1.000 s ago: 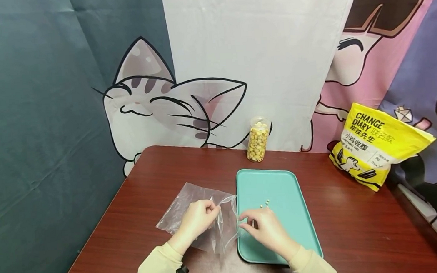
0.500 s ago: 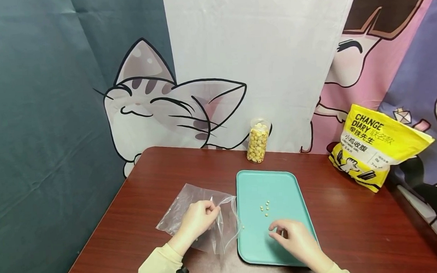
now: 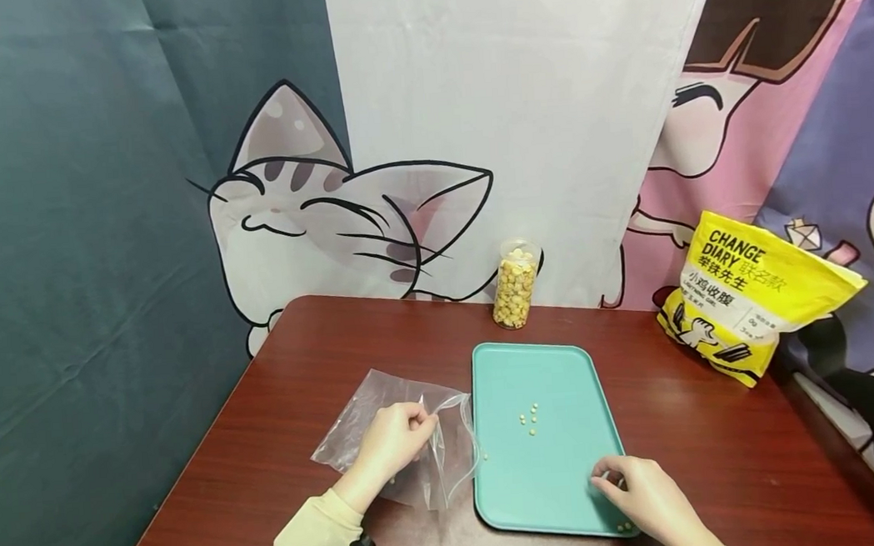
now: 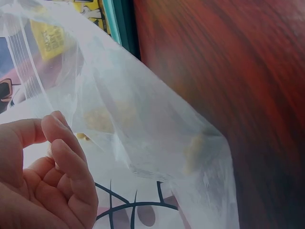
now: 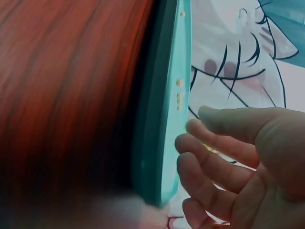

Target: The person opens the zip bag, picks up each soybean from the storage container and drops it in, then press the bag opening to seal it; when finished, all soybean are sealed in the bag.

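Observation:
A clear zip bag (image 3: pixel 356 420) lies on the table, its mouth spread toward the tray. My left hand (image 3: pixel 397 432) pinches its upper film near the mouth; small pale pieces show dimly through the film in the left wrist view. Just right of the bag is a turquoise tray (image 3: pixel 540 367) with several small yellowish kernel-like pieces (image 3: pixel 534 420) in its middle. One more piece (image 3: pixel 486 456) sits by the left rim, and a few lie at the near right corner. Over the tray's right rim hovers my right hand (image 3: pixel 638 486), fingers loosely bent and thumb apart, holding nothing.
Behind the tray stands a clear jar of popcorn (image 3: pixel 516 289). A yellow snack bag (image 3: pixel 746 287) leans at the back right of the brown table (image 3: pixel 685 391). Cartoon-printed cloth (image 3: pixel 428 123) hangs behind the table's far edge.
My right hand has moved from the bag's mouth across the tray to its right rim, uncovering more small pieces. The left hand keeps its grip on the bag.

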A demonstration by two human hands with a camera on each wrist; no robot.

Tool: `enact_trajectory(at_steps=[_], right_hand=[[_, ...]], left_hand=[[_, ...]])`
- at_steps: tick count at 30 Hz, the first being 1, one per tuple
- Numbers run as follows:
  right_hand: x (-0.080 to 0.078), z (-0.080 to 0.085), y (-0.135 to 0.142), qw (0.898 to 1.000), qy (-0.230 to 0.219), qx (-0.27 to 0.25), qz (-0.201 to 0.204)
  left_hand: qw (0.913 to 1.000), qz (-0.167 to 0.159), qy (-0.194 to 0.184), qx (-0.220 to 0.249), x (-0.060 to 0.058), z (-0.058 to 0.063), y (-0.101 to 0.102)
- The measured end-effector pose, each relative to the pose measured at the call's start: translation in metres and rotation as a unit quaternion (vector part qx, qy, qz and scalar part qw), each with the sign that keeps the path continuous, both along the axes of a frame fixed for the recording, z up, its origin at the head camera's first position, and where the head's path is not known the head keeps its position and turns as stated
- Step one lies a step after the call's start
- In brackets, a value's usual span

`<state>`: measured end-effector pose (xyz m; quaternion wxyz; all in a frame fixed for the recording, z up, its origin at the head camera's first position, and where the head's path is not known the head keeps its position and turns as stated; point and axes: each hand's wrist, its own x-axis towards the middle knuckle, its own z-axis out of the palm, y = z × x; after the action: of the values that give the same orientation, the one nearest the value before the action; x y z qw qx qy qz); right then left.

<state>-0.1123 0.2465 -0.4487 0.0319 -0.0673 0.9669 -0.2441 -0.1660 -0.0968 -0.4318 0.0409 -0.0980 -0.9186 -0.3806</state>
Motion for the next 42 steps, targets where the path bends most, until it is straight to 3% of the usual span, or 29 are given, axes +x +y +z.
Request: enact_trajectory(at_steps=[3,12,18,26,42], right_hand=[[0.002,0.000,0.009,1.000,-0.026,0.007,-0.013],[0.018,0.002,0.025,0.995,-0.082,0.048,0.014],[0.020,0.002,0.024,0.993,-0.102,0.063,-0.015],[0.020,0.001,0.026,0.992,-0.096,0.080,-0.034],[0.018,-0.004,0.035,0.995,-0.089,0.019,0.032]], left_hand=[[1.0000,0.000,-0.001,0.003,0.000,0.000,0.001],[1.0000,0.000,-0.007,-0.002,-0.001,-0.002,0.002],[1.0000,0.003,-0.008,0.000,0.000,-0.001,0.001],[0.9999,0.001,-0.013,0.004,0.000,-0.001,0.000],[0.9999,-0.005,-0.009,0.001,0.002,-0.001,0.001]])
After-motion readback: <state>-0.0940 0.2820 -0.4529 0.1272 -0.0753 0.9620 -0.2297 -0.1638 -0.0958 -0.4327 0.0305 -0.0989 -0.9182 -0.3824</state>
